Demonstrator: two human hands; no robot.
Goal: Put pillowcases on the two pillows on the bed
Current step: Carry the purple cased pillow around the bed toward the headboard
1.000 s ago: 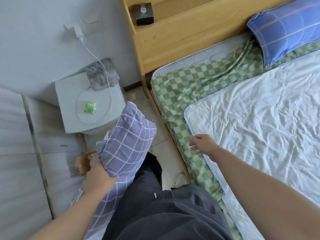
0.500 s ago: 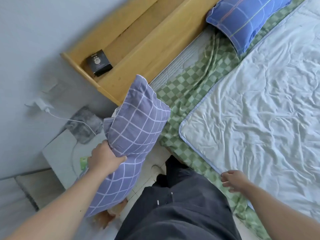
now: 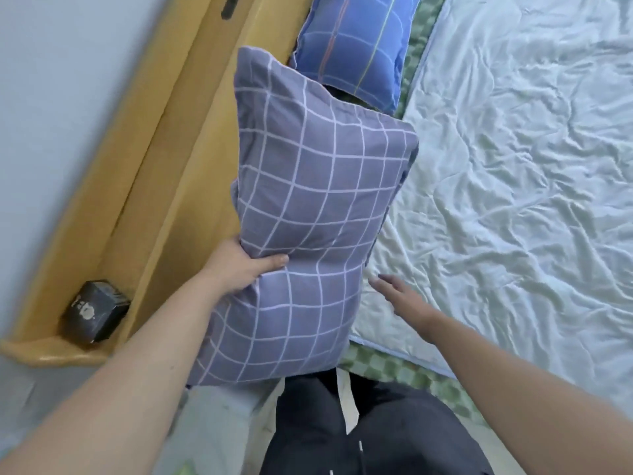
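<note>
left hand (image 3: 239,269) grips my grid pillow (image 3: 308,207) mid-edge, right hand (image 3: 397,296) spread beside it. long axis points at the blue pillow (image 3: 356,46).

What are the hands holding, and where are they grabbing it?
The left hand grips the purple checked pillow at the middle of its left edge. The right hand is open, holding nothing.

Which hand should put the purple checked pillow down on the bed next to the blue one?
Probably the left hand: it already grips the purple pillow, held above the bed near the blue pillow. The right hand is open, holding nothing, beside the pillow.
</note>
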